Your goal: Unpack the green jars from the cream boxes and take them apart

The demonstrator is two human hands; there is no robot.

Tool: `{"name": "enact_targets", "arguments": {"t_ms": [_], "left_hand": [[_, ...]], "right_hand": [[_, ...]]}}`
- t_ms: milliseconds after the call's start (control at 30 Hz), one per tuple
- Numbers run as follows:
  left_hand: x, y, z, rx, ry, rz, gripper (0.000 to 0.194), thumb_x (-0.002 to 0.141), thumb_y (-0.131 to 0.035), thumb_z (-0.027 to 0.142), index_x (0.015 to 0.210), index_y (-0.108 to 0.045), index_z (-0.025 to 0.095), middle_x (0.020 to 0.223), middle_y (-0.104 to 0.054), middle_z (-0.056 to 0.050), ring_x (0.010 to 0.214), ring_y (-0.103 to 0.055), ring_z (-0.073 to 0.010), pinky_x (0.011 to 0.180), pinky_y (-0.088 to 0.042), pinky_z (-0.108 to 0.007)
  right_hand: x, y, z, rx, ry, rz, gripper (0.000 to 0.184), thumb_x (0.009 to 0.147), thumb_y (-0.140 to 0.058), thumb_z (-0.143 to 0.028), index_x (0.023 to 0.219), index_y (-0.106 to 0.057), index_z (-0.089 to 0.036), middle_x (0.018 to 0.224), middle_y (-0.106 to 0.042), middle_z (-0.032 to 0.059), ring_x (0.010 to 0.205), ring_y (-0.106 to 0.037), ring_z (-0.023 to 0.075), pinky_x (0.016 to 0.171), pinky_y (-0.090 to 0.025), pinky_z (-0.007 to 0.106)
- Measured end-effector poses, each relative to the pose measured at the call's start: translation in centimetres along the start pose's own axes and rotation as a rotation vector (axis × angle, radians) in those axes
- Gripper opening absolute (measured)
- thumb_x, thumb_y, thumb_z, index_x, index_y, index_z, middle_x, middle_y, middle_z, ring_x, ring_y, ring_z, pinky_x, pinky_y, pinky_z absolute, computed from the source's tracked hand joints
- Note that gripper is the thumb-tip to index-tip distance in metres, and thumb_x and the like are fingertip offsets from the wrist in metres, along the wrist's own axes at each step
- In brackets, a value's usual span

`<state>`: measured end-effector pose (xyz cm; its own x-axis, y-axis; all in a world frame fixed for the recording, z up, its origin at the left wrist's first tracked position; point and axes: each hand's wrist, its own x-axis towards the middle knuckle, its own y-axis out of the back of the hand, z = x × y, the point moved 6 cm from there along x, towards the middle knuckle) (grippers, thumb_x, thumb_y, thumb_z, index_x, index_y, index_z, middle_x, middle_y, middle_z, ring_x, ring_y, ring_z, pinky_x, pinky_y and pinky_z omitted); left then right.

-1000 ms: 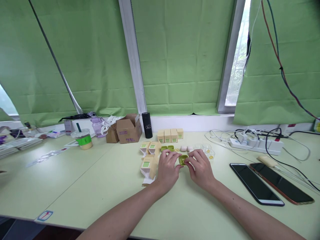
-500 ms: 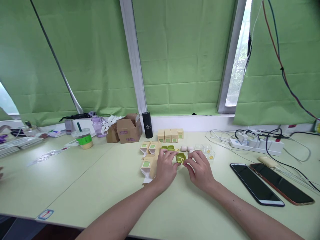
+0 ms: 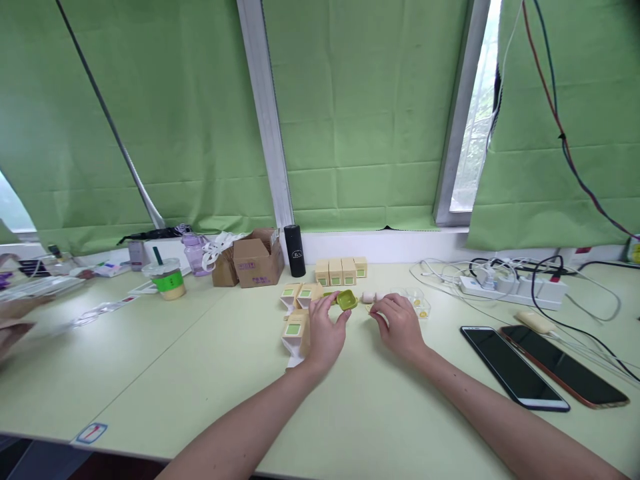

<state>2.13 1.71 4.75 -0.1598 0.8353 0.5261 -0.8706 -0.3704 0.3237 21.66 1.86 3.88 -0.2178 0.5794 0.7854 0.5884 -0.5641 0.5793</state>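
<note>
A small olive-green square case (image 3: 347,300) with a hollow top is held at its left side by my left hand (image 3: 325,331). To its right, my right hand (image 3: 399,323) pinches a small yellowish piece (image 3: 370,309), too small to make out fully. Beside my left hand are opened tan cartons (image 3: 294,327) with green labels, partly hidden by the hand. Small pale pink pieces (image 3: 369,297) lie just behind my right fingers. A clear plastic tray (image 3: 421,308) with yellow dots sits beyond that hand.
Closed tan boxes (image 3: 335,272) stand at the back, near a black tumbler (image 3: 295,251) and a brown cardboard box (image 3: 259,259). Two phones (image 3: 515,367) and a power strip (image 3: 535,295) with cables occupy the right. A drink cup (image 3: 169,278) is at left; another person's hand (image 3: 10,333) shows at the edge.
My left hand has moved the green case left and slightly away from me. My right hand has come apart from it with the yellowish piece. At far left, the other person's hand has come further in.
</note>
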Motion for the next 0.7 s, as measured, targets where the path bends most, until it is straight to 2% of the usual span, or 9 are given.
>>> {"name": "enact_targets", "arguments": {"t_ms": [167,233,433,567,700], "left_hand": [[0.0,0.4,0.0,0.001,0.102,-0.004,0.045,0.086,-0.072,0.028,0.131,-0.067,0.024,0.123,-0.066,-0.010,0.115,-0.059,-0.0266,0.094,-0.049,-0.037],[0.0,0.5,-0.2,0.004,0.130,-0.004,0.047,0.087,-0.071,0.030,0.133,-0.066,0.025,0.124,-0.065,-0.010,0.110,-0.060,-0.0256,0.090,-0.049,-0.035],[0.2,0.5,-1.1,0.057,0.199,-0.015,0.048,0.088,-0.070,0.038,0.135,-0.065,0.030,0.123,-0.066,-0.008,0.089,-0.059,-0.0208,0.083,-0.049,-0.034],[0.3,0.5,-1.1,0.042,0.165,0.000,0.045,0.088,-0.070,0.035,0.133,-0.066,0.027,0.118,-0.067,-0.009,0.095,-0.061,-0.0218,0.085,-0.049,-0.033],[0.2,0.3,-1.1,0.027,0.158,0.002,0.043,0.089,-0.069,0.034,0.131,-0.065,0.026,0.117,-0.066,-0.009,0.102,-0.061,-0.0224,0.086,-0.049,-0.033]], "right_hand": [[1.6,-3.5,1.4,-0.160,-0.093,-0.204,0.017,0.092,-0.060,-0.011,0.088,-0.073,-0.022,0.092,-0.077,0.0055,0.101,-0.056,0.0246,0.088,-0.035,0.037],[2.2,-4.7,1.7,-0.201,-0.105,-0.247,0.019,0.093,-0.060,-0.012,0.088,-0.075,-0.022,0.092,-0.077,0.0054,0.102,-0.055,0.0246,0.089,-0.034,0.037],[3.1,-7.1,2.0,-0.255,-0.106,-0.269,0.025,0.093,-0.058,-0.012,0.085,-0.079,-0.023,0.103,-0.075,0.0087,0.108,-0.050,0.0269,0.092,-0.031,0.039],[3.1,-7.8,2.0,-0.277,-0.108,-0.269,0.023,0.092,-0.060,-0.014,0.084,-0.080,-0.023,0.104,-0.072,0.0100,0.109,-0.048,0.0277,0.093,-0.031,0.040],[3.0,-7.5,1.7,-0.280,-0.113,-0.251,0.020,0.090,-0.063,-0.014,0.083,-0.080,-0.022,0.103,-0.072,0.0102,0.108,-0.049,0.0278,0.094,-0.032,0.041]]}}
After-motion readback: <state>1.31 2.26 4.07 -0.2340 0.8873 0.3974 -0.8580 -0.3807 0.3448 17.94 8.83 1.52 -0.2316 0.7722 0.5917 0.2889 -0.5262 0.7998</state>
